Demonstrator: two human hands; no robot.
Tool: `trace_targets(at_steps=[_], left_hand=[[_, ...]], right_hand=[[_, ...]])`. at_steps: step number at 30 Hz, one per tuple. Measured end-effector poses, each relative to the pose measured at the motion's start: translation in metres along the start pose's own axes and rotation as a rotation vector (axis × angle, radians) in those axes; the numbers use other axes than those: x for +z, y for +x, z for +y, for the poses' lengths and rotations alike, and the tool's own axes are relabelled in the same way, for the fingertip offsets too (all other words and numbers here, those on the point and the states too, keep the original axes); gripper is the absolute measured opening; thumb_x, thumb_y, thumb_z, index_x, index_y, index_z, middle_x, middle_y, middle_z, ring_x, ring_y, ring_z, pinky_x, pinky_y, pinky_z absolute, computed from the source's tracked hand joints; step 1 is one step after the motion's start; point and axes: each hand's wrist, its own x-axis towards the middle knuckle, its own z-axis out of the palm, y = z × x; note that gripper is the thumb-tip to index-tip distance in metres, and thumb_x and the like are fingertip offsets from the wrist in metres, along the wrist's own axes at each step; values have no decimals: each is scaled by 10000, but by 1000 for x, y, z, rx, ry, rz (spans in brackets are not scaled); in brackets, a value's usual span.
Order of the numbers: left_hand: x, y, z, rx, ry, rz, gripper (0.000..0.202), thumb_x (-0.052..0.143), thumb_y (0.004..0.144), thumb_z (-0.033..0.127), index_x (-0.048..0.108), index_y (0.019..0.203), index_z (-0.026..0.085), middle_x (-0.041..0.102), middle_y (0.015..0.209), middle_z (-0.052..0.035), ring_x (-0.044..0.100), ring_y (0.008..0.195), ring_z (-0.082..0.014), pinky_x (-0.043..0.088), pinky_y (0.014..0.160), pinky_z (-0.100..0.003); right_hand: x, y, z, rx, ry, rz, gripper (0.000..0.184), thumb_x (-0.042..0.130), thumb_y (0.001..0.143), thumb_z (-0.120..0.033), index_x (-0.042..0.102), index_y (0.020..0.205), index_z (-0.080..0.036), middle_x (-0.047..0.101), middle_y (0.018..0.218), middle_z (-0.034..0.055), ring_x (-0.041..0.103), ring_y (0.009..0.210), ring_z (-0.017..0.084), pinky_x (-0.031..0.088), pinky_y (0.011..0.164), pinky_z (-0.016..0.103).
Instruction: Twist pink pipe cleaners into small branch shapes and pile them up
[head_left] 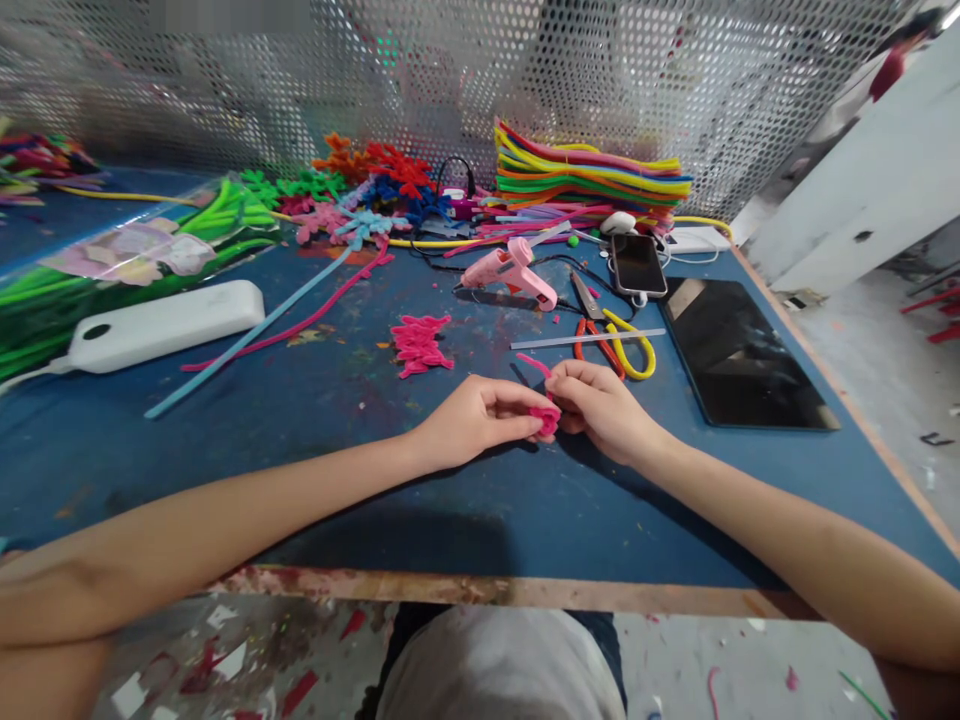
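Between my two hands, just above the blue tabletop, is a pink pipe cleaner (546, 420) bent into a small coil. My left hand (491, 412) pinches the coiled part between thumb and fingers. With closed fingers, my right hand (600, 405) grips the same pipe cleaner, and its free end sticks up past the fingertips. Part of the coil is hidden by the fingers. A cluster of folded pink pipe cleaner pieces (421, 346) lies on the table beyond my left hand.
Beyond my hands lie a pink glue gun (510, 272), a clear glue stick (589, 339), and pliers and scissors with red and yellow handles (634, 345). A tablet (750, 355) and phone (637, 265) sit right. Pipe cleaner bundles (592, 175) line the mesh; a white power strip (169, 325) lies left.
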Motion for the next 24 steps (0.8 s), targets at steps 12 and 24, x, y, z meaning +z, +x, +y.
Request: trace_targets(at_steps=[12, 24], left_hand=[[-1, 3, -3, -2, -85, 91, 246, 702, 689, 230, 642, 897, 112, 710, 793, -71, 684, 750, -174, 548, 715, -279], [-8, 5, -7, 65, -167, 341, 221, 749, 632, 257, 641, 760, 113, 675, 684, -16, 632, 604, -102, 535, 625, -223]], right_hand=[[-4, 6, -1, 19, 54, -14, 229, 614, 720, -350, 479, 644, -181, 311, 493, -87, 280, 416, 42, 226, 386, 172], [6, -11, 2, -383, -427, 72, 212, 655, 733, -378, 619, 843, -200, 588, 706, 11, 512, 597, 124, 409, 532, 251]])
